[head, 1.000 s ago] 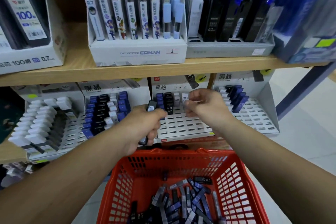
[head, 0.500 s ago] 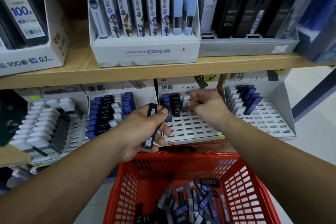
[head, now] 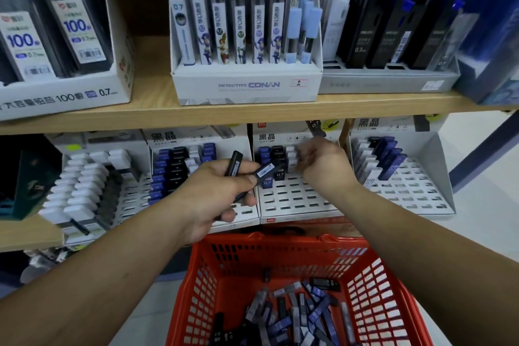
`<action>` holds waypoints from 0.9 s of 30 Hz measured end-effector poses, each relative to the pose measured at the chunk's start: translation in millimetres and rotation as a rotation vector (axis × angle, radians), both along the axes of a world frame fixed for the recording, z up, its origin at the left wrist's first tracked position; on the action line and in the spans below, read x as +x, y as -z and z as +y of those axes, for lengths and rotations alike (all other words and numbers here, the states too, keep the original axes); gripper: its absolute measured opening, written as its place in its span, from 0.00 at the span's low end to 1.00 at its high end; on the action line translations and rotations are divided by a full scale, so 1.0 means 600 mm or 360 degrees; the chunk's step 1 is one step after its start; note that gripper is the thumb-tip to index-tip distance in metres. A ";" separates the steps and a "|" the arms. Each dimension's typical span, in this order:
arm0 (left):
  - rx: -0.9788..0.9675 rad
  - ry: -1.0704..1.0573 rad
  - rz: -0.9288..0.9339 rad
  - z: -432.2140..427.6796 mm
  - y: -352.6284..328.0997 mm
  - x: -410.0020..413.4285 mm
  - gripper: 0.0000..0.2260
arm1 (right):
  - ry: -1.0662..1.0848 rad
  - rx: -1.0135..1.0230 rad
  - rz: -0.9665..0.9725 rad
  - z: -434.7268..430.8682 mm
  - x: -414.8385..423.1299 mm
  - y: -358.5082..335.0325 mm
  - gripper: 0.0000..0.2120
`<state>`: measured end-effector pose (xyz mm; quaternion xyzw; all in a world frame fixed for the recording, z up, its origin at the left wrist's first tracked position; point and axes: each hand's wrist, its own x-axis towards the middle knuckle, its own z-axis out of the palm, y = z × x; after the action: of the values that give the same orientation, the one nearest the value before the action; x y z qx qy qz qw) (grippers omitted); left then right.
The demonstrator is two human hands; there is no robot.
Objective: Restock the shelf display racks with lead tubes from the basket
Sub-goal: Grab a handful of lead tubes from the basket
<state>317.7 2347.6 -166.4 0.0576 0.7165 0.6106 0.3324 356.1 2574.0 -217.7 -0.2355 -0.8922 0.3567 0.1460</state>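
Nearest, the red basket [head: 252, 239] sits below the arms, with a loose heap of lead tubes [head: 295, 314] lying across its floor, so plenty of stock remains.

Above it, the left hand [head: 213, 194] hovers in front of the lower shelf. Its grip is closed round the held tubes [head: 234, 164]: one black tube stands up out of the fist, and a labelled one juts out sideways under the thumb. Over the last second this hand has lifted and turned, so that the labelled tube now points towards the right hand [head: 323, 163]. I judge it is being offered as the next one to place.

The right hand stays at the back rows of the middle rack [head: 295, 196], fingers curled against the white tubes there. Blur hides whether that grip has a tube pinched or is only pressing one home; I cannot tell.

The middle rack's front slots are bare, as are those of the right rack [head: 407, 188]. The left rack [head: 179, 168] is fuller. Beyond, the upper shelf [head: 157, 118] carries boxed refills.
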 end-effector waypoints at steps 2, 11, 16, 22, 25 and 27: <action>0.0011 -0.0062 0.0036 -0.006 -0.007 0.001 0.09 | -0.0044 -0.0025 0.0071 -0.012 0.012 -0.023 0.14; 0.0118 -0.0143 0.0000 -0.046 -0.047 0.012 0.12 | -0.0804 0.0054 0.0028 -0.122 0.040 -0.085 0.04; 0.0099 -0.0271 -0.0194 -0.078 -0.042 -0.014 0.23 | -0.0537 -0.1083 -0.0251 -0.134 0.060 -0.091 0.09; 0.0146 -0.0196 -0.0113 -0.101 -0.034 -0.016 0.10 | -0.0513 -0.1333 -0.0250 -0.146 0.070 -0.094 0.07; 0.0060 -0.0114 0.0033 -0.112 -0.037 -0.016 0.07 | -0.0470 -0.1372 -0.0210 -0.154 0.068 -0.092 0.03; 0.0071 -0.0070 -0.0002 -0.118 -0.041 -0.018 0.06 | -0.0462 -0.1420 -0.0158 -0.160 0.066 -0.090 0.04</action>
<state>307.0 2276.8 -141.8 0.0489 0.7036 0.6335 0.3181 395.9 2477.8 -163.8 -0.1650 -0.6813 0.7103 -0.0638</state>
